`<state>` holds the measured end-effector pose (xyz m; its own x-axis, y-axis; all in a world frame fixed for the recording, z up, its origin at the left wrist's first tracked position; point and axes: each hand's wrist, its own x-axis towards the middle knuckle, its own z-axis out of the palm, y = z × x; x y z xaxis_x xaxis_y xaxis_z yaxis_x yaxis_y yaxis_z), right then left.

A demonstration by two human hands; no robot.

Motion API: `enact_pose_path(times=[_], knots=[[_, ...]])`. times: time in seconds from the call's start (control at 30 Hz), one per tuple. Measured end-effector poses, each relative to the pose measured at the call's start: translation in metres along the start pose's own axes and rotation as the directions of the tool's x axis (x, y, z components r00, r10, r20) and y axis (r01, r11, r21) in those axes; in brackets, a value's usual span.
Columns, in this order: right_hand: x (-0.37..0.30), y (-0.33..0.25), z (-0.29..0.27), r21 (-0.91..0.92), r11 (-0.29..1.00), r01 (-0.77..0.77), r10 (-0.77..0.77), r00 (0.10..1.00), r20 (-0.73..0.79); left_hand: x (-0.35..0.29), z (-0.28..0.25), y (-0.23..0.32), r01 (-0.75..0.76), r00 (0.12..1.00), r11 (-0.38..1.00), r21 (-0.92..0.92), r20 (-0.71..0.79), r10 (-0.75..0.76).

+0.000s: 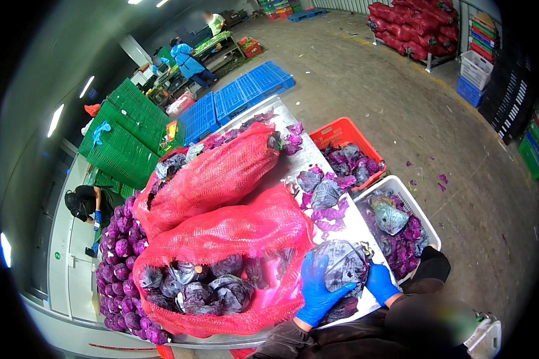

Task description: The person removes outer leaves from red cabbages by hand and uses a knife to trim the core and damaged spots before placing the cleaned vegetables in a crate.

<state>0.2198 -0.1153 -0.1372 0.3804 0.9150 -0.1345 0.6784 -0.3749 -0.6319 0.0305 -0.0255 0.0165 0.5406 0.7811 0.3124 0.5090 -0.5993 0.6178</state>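
Note:
A red cabbage (345,261) with dull greyish outer leaves sits at the table's near right edge, between my two blue-gloved hands. My left hand (318,291) grips its left side, thumb stretched across the front. Against its right side is my right hand (381,285), its fingers partly hidden behind the cabbage. Under the cabbage, a dark purple leaf (343,309) shows on the metal table (365,233). To the left, a red mesh sack (233,233) lies torn open, with several unpeeled cabbages (212,293) inside. A second full mesh sack (212,179) lies behind it.
Loose leaves (326,194) litter the table beyond my hands. A white crate (432,230) and a red crate (341,124), both holding leaves, stand along the right side. Peeled purple cabbages (123,269) are piled at the left. Green crates (123,128) and blue pallets (251,90) stand farther back.

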Motion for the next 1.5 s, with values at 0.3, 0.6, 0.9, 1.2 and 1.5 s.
enact_pose_path(times=[0.3, 0.6, 0.9, 1.2, 1.5], knots=[[-0.001, 0.0, -0.002, -0.003, 1.0, 0.018, -0.018, 1.0, 0.003, 0.0, 0.0, 0.0, 0.002, 1.0, 1.0, -0.022, 0.0, -0.002], [-0.001, 0.001, -0.001, 0.017, 0.999, 0.043, -0.043, 0.999, -0.015, 0.0, 0.001, 0.0, 0.0, 1.0, 1.0, -0.013, -0.006, 0.0], [0.0, 0.0, -0.001, 0.006, 0.999, 0.037, -0.037, 0.999, -0.013, 0.0, 0.001, -0.002, -0.003, 1.0, 1.0, -0.002, 0.001, 0.003], [0.001, -0.004, -0.007, -0.013, 1.0, 0.021, -0.021, 1.0, 0.018, 0.002, 0.001, -0.002, -0.013, 1.0, 1.0, 0.01, 0.006, 0.013], [0.002, 0.002, -0.002, -0.006, 1.0, 0.021, -0.021, 0.999, 0.038, 0.006, -0.001, -0.001, -0.015, 0.999, 1.0, 0.002, 0.03, 0.015]])
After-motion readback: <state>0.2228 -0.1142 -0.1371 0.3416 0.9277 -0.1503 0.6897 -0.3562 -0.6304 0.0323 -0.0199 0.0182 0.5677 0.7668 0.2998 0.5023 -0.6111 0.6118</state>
